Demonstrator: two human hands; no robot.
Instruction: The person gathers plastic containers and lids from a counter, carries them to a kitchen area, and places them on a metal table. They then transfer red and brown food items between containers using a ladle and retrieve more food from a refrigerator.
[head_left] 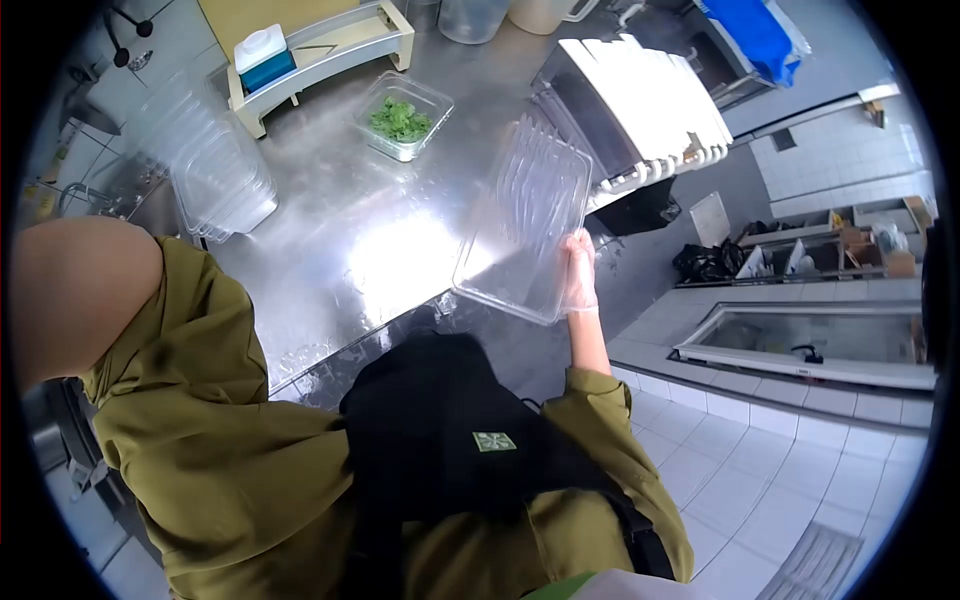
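Observation:
My right hand (580,270), in a thin clear glove, has its fingers closed on the edge of a clear plastic lid (510,275) by the front of the steel counter (320,270). Several similar lids (540,180) stand nested right behind it, tilted and overlapping it in this view. On the counter beyond, a clear plastic container (405,150) holds chopped green leaves (401,121). My left forearm (85,290) is raised close to the camera at the left, and the hand itself is out of frame.
Stacked clear containers (225,185) stand at the left of the counter. A cream-coloured rack (325,55) with a white-and-blue box (263,57) is at the back. A white-topped unit (640,100) borders the lids on the right. Plastic jugs (470,18) stand at the far edge.

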